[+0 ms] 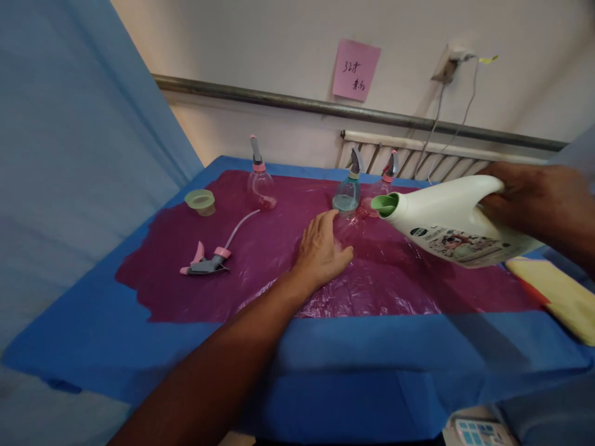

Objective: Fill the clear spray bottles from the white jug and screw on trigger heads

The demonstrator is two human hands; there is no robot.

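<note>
A: Where is the white jug (446,226)?
B: Right of centre in the frame, in the air above the purple sheet (260,279). The right hand (534,198) is clenched round its handle and holds it tipped, so the green spout (385,204) at its left end comes low.
A: Low toward what?
B: A clear bottle (346,228) just below and left of the spout, faint against the sheet and with no sprayer on it. The left hand (320,248) lies spread and released beside it, thumb side touching it. I judge that this keeps the bottle from shifting.
A: And the sprayer?
B: A sprayer head (209,263) with its tube lies left of centre, well apart. A green cap (201,201) stands beyond it, likely the jug's, set out of the way.
A: Further out?
B: Spray bottles (260,186) stand upright along the sheet's far edge and a yellow cloth (558,297) lies at the right edge, all on the blue-covered surface (372,347)
</note>
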